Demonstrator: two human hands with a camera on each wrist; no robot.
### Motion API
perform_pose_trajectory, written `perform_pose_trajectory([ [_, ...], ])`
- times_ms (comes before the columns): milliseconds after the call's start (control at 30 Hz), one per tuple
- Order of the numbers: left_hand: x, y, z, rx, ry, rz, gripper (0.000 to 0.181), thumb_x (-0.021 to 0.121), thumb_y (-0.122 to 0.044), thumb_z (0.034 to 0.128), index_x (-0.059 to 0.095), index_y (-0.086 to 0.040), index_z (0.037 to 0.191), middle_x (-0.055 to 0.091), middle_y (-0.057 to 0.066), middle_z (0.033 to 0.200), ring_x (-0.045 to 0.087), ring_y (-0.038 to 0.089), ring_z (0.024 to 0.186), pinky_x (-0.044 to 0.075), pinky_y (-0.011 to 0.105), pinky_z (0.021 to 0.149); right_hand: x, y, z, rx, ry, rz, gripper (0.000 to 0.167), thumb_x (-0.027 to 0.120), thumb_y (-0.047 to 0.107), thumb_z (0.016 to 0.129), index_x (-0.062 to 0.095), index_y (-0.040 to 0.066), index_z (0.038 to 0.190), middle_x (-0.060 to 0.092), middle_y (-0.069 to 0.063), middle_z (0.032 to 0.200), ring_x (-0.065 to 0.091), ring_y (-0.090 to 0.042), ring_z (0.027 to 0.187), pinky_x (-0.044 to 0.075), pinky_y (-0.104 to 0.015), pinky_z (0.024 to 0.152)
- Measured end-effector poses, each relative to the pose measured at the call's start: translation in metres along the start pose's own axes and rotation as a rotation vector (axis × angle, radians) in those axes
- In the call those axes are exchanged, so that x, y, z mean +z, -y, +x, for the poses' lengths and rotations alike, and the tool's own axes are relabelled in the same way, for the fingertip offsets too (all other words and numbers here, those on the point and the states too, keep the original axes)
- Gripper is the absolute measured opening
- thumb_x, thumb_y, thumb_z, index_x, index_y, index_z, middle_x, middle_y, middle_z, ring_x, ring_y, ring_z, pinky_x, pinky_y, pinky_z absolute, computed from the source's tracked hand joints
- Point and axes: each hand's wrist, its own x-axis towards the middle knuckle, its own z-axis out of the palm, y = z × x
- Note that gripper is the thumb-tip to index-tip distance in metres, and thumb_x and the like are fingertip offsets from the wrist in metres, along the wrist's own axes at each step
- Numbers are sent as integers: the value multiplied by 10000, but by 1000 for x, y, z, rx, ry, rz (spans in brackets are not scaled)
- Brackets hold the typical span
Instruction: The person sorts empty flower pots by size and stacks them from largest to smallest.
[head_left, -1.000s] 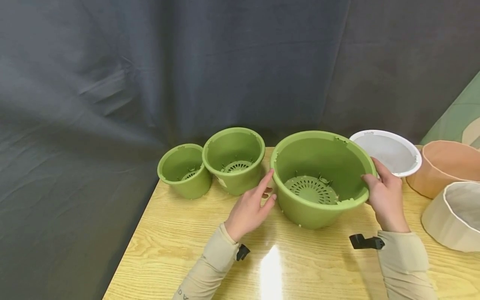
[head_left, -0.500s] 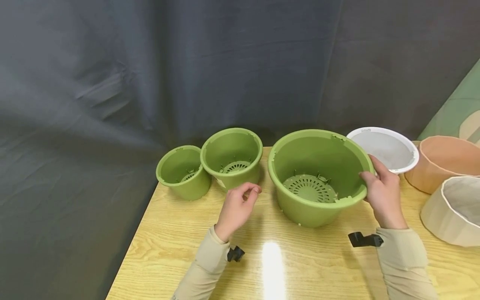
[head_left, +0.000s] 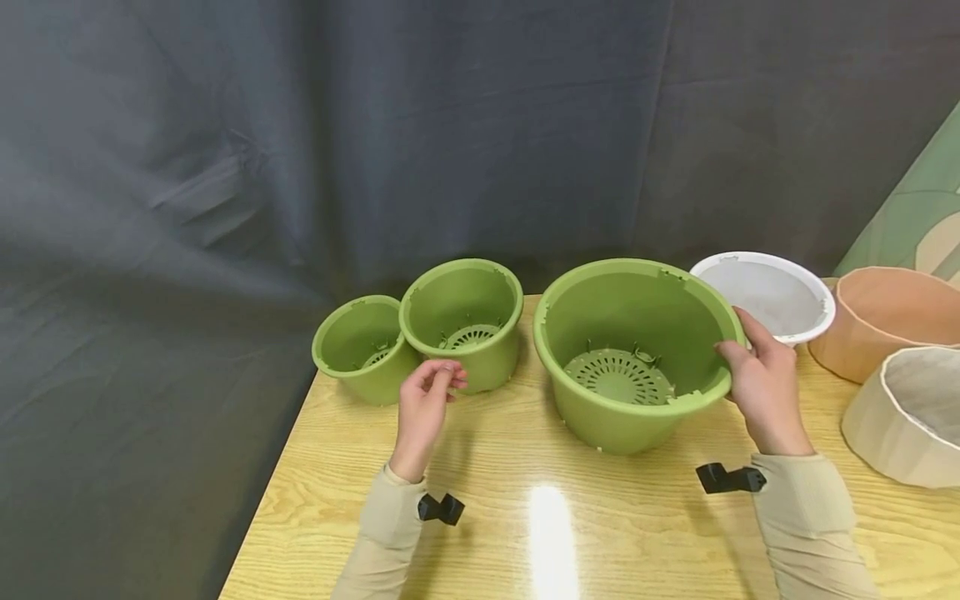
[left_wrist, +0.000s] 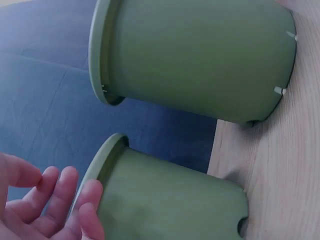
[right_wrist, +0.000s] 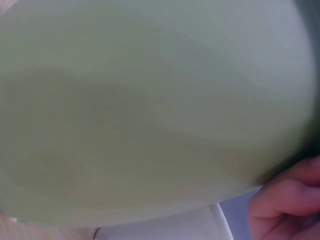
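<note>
1. R hand (head_left: 768, 387) pinches the R side of the big green pot's (head_left: 630, 425) rim, thumb inside; can't tell if its base is fully down on the worktop (head_left: 637, 533).
2. L hand (head_left: 429, 408) is left of the big pot w/ nothing in it, fingers loosely bent, nr the mid green pot (head_left: 491, 367).
3. Mid pot's just left of the big pot, small green pot (head_left: 375, 386) further left.
4. White pot (head_left: 817, 329) = behind-right of the big pot, partly hidden by R hand; peach pot (head_left: 834, 343) & cream pot (head_left: 877, 425) further right.
5. Dark curtain (head_left: 487, 125) behind the big pot.

No lettering (or numbers) – legible anywhere
</note>
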Motion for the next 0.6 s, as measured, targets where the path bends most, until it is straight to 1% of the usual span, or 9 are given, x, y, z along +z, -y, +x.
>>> perform_pose_trajectory([
  [100, -4, 3, 1, -64, -27, -72, 207, 492, -70, 972, 632, 57, 1055, 697, 182, 975, 663, 131, 765, 533, 243, 651, 1, -1, -1, 0, 4, -8, 545, 444, 103, 951, 373, 115, 1491, 602, -88, 1067, 641, 2, 574, 574, -290, 488],
  [167, -6, 4, 2, -98, -45, -126, 217, 476, -76, 979, 614, 64, 1072, 685, 171, 987, 657, 125, 769, 535, 245, 662, 0, 0, -1, 2, 9, -9, 548, 433, 111, 957, 356, 115, 1499, 541, -234, 1192, 638, 13, 586, 578, -292, 500],
  [200, -7, 5, 2, -113, -54, -146, 218, 468, -79, 983, 606, 63, 1076, 679, 164, 988, 654, 126, 770, 537, 247, 667, 0, 0, -1, 1, 13, -9, 549, 429, 114, 959, 348, 113, 1502, 505, -281, 1239, 638, 16, 590, 580, -293, 505],
  [267, -9, 6, 3, -140, -66, -182, 228, 455, -93, 990, 591, 60, 1091, 667, 152, 993, 651, 131, 776, 537, 243, 672, 0, 1, -1, 2, 17, -9, 549, 423, 116, 960, 344, 112, 1504, 483, -310, 1269, 636, 21, 594, 582, -294, 508],
  [400, -12, 10, 6, -200, -69, -238, 249, 432, -126, 1000, 560, 38, 1137, 647, 120, 1001, 650, 140, 789, 526, 229, 665, 0, 1, -2, 1, 14, -12, 547, 424, 115, 957, 355, 110, 1499, 491, -298, 1255, 634, 20, 590, 581, -295, 504],
  [533, -14, 12, 8, -253, -61, -337, 262, 433, -139, 994, 505, 10, 1197, 617, 77, 998, 642, 146, 816, 517, 223, 691, 0, 1, -2, 1, 15, -11, 550, 425, 114, 955, 353, 108, 1500, 496, -297, 1254, 631, 20, 588, 580, -293, 503],
  [600, -15, 12, 9, -272, -54, -390, 277, 434, -146, 996, 473, -2, 1229, 606, 61, 1008, 638, 145, 837, 519, 221, 717, -1, 1, -2, 4, 14, -14, 548, 428, 114, 955, 358, 113, 1498, 511, -279, 1225, 636, 12, 590, 581, -295, 506],
])
